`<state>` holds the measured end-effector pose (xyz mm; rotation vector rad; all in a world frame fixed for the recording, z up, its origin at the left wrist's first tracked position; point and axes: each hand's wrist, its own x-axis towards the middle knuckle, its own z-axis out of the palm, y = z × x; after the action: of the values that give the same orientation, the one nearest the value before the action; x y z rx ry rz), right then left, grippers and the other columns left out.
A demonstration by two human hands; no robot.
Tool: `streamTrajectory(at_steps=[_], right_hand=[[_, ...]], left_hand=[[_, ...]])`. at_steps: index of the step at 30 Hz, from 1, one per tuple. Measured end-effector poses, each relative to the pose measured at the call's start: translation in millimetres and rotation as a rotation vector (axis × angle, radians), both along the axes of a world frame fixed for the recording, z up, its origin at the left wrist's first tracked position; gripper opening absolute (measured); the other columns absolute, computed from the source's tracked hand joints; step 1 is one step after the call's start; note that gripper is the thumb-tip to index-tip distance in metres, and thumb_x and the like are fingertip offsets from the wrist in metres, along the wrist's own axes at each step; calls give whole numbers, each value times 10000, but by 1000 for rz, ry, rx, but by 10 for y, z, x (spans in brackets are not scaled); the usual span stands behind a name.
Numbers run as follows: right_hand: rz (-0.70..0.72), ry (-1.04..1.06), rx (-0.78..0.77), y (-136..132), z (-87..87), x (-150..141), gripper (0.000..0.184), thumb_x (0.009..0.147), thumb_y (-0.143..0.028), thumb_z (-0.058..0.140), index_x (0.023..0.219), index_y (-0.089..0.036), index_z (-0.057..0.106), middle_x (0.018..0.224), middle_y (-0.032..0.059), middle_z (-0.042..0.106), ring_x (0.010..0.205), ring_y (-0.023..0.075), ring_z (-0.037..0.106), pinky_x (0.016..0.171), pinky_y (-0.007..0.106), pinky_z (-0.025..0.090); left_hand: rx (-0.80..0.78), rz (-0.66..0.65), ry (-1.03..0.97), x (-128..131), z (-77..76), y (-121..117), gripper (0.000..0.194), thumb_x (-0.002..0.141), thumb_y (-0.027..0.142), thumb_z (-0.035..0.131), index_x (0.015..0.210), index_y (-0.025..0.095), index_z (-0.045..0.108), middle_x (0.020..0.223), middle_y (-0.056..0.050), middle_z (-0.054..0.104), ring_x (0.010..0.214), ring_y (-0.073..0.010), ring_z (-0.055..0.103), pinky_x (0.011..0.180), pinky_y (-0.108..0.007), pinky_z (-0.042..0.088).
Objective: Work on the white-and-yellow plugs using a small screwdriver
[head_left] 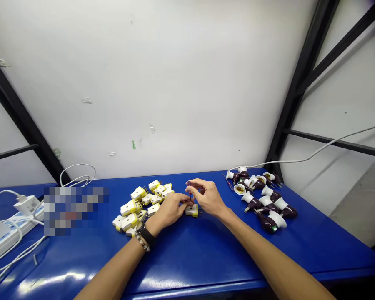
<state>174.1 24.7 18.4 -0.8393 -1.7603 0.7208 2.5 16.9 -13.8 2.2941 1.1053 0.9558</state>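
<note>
A white-and-yellow electrical plug (pixel 191 210) lies on the blue table with its metal prongs pointing right. Above it, my right hand (pixel 208 196) is closed around a small screwdriver (pixel 189 183), held upright with its shaft running down toward the top of the plug. My left hand (pixel 172 208) comes in from the left, its fingertips drawn together at the lower shaft and the plug's upper side. Whatever those fingertips pinch is hidden. A heap of similar white-and-yellow plugs (pixel 130 206) lies just left of my left hand.
Several dark lamp-holder plugs with white sockets (pixel 270 204) are piled at the right, beside another small screwdriver (pixel 228 181). A white power strip (pixel 17 229) with cables stands at the left, near a blurred patch. Black metal posts (pixel 295 91) frame the white back wall (pixel 187 83).
</note>
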Motion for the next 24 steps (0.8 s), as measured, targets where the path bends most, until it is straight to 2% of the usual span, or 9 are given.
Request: streamTrajectory(at_steps=[4, 10, 19, 22, 24], right_hand=[[-73, -29, 80, 2, 14, -6, 105, 839, -307, 708, 875, -233, 773, 806, 38, 795, 650, 197, 688, 591, 294, 508], [-76, -37, 77, 24, -10, -1, 135, 845, -336, 713, 889, -218, 761, 804, 35, 793, 621, 176, 674, 570, 277, 492], [-91, -50, 112, 14, -1, -24, 138, 820, -329, 725, 808, -193, 705, 724, 23, 762, 580, 160, 647, 550, 261, 477], [-88, -26, 86, 20, -11, -27, 159, 813, -344, 732, 795, -191, 693, 716, 24, 751, 576, 157, 637, 557, 265, 484], [-68, 24, 38, 38, -10, -6, 188, 821, -369, 727, 807, -186, 684, 715, 31, 743, 602, 167, 651, 565, 267, 494]], left_hand=[[6, -10, -1, -1, 1, 1, 263, 878, 140, 546, 845, 221, 793, 794, -36, 791, 672, -196, 696, 666, -262, 471], [-22, 8, 47, 4, 29, -9, 237, 903, 165, 559, 868, 212, 788, 814, -36, 792, 703, -193, 706, 690, -258, 489], [-60, 29, 112, 1, 24, 13, 228, 914, 163, 550, 880, 187, 775, 856, -35, 795, 749, -189, 712, 730, -260, 508], [-49, 22, 160, -15, 61, -9, 229, 947, 215, 546, 909, 201, 772, 877, -33, 792, 778, -193, 716, 763, -267, 509], [-11, 21, 234, -24, 83, -43, 195, 944, 310, 601, 974, 218, 770, 940, -43, 788, 851, -217, 717, 806, -284, 506]])
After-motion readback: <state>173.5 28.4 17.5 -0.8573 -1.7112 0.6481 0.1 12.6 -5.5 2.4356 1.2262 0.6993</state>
